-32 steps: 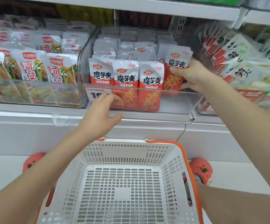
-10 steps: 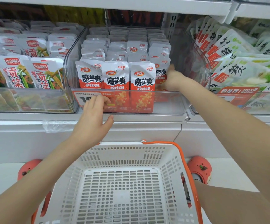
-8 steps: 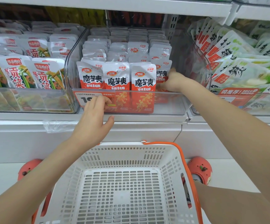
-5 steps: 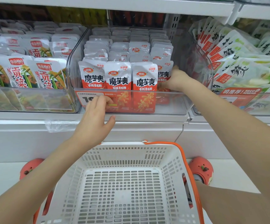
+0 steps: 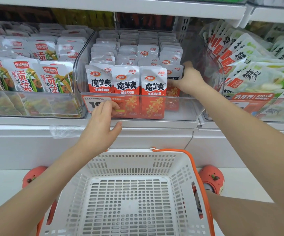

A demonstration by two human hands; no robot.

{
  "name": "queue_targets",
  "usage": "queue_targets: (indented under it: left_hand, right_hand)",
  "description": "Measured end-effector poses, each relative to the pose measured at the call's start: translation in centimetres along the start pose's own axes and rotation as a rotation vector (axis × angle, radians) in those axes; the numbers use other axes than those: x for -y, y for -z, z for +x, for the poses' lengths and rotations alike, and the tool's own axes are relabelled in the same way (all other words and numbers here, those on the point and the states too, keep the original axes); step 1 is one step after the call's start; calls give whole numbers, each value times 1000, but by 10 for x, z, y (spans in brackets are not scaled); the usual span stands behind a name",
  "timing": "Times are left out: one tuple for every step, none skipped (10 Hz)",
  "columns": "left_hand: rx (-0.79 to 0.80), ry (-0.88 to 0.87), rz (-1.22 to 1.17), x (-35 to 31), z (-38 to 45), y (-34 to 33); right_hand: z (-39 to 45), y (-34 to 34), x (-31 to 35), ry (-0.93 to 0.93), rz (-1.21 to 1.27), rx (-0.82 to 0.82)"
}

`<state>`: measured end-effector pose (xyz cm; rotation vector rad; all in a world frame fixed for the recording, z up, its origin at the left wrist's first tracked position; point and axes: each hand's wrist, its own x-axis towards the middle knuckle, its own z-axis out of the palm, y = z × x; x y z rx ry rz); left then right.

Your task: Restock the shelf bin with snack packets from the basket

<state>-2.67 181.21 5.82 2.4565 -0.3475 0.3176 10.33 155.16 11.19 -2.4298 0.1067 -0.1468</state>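
Restocking looks almost finished: the basket is empty and the last packet is being set in the bin.

The white basket at the bottom centre of the frame holds no packets, so I judge nothing is left to carry over. The clear bin in the middle of the frame has 3 full rows of red and silver snack packets, and a 4th row at its right side stands a little further back. The right hand is inside the bin at this 4th row, touching the front packet; its fingers are hidden behind the packets, so I cannot tell if they pinch it or only push. The left hand rests loosely spread on the bin front, fingertips over the price label, holding nothing. What remains, I think, is only to straighten this row.
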Motion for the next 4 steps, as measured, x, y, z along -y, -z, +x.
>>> queue_targets:
  left_hand:
    - [0, -3, -8, 1, -1, 1]
    - [-10, 0, -9, 2, -2, 4]
    - [-87, -64, 9, 3, -1, 7]
    - [-146, -67, 43, 4, 0, 11]
  right_hand:
    - [1, 1, 0, 56, 28, -54]
    - [-1, 1, 2, 82, 26, -78]
    - [3, 0, -1, 114, -5, -131]
    - [1, 5, 3, 88, 90, -288]
